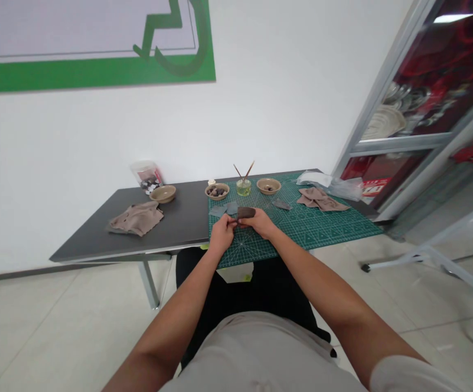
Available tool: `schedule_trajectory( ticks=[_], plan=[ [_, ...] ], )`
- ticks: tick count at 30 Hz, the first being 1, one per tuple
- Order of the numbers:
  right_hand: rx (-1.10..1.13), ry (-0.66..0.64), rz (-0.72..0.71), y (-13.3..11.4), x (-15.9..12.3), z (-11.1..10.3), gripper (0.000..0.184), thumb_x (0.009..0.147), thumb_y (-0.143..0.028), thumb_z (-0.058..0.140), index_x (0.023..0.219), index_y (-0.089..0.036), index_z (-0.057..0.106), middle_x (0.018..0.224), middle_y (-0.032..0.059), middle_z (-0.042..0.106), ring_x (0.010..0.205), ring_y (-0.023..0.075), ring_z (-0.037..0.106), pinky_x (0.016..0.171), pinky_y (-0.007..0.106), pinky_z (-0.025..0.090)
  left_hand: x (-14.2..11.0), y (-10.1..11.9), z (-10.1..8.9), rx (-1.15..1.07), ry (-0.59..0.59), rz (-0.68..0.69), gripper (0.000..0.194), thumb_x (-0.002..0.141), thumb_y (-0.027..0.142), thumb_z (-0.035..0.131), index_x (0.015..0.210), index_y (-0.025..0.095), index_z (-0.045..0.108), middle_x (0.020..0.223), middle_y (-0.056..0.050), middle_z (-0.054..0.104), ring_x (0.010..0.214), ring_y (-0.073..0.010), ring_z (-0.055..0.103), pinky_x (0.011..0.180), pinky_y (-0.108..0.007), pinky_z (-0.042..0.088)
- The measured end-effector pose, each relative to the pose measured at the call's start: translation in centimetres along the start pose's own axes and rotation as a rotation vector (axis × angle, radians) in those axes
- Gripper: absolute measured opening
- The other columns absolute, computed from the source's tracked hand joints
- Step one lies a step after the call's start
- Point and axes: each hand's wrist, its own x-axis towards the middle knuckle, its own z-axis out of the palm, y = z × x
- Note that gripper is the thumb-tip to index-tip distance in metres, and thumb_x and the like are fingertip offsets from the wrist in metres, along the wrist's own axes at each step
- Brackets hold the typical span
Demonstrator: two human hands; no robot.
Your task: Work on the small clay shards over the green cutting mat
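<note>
My right hand (262, 223) is closed around a small dark brown flat piece (246, 212), which looks like a cloth or pad, held just over the green cutting mat (261, 247). My left hand (223, 233) meets it at the piece's lower left corner, its fingertips pinched together. Whatever lies between those left fingertips is too small to tell. Just beyond the hands, bluish-grey flat pieces (231, 207) rest on the mat. Another greyish flat piece (281, 204) lies to the right of my right hand.
Along the back stand a bowl of dark lumps (217, 191), a glass jar (243, 188) with two thin sticks, and a second bowl (268, 186). Brown cloths (136, 219) lie left and right. A tan bowl (163, 194), plastic tub (149, 177) and plastic bag (345, 187) sit farther out.
</note>
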Motion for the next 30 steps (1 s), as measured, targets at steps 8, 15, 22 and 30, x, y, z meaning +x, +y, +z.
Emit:
schedule_trajectory(
  ticks=[8,15,22,30],
  plan=[
    [-0.013,-0.017,-0.029,0.05,0.01,-0.38,0.032,0.052,-0.024,0.084,0.080,-0.014,0.071,0.074,0.0019,0.071,0.066,0.0158,0.064,0.066,0.031,0.055,0.13,0.15,0.26,-0.055,0.010,0.028,0.009,0.082,0.015,0.053,0.076,0.021,0.054,0.067,0.003,0.061,0.066,-0.0144,0.058,0.066,-0.026,0.042],
    [0.015,-0.075,-0.019,-0.16,0.00,-0.48,0.032,0.055,-0.026,0.084,0.083,-0.016,0.072,0.079,0.0022,0.073,0.071,0.0167,0.066,0.071,0.032,0.056,0.40,-0.07,0.24,-0.093,0.008,0.018,0.008,0.081,0.015,0.054,0.075,0.020,0.053,0.065,0.004,0.060,0.063,-0.0141,0.057,0.064,-0.026,0.043],
    [0.020,-0.095,-0.037,-0.06,0.06,-0.71,0.035,0.057,-0.026,0.083,0.089,-0.015,0.073,0.081,0.0027,0.074,0.072,0.0170,0.067,0.072,0.032,0.055,0.51,-0.29,0.20,-0.161,-0.025,0.046,0.007,0.080,0.014,0.053,0.076,0.020,0.053,0.065,0.004,0.060,0.062,-0.0142,0.058,0.066,-0.027,0.044],
    [0.045,-0.110,-0.035,-0.16,0.02,-0.58,0.040,0.056,-0.029,0.085,0.091,-0.016,0.073,0.086,0.0035,0.074,0.078,0.0177,0.068,0.079,0.035,0.056,0.65,-0.72,0.25,-0.227,-0.032,0.049,0.005,0.081,0.017,0.053,0.080,0.020,0.056,0.065,0.003,0.060,0.063,-0.0150,0.059,0.065,-0.028,0.046]
  ],
)
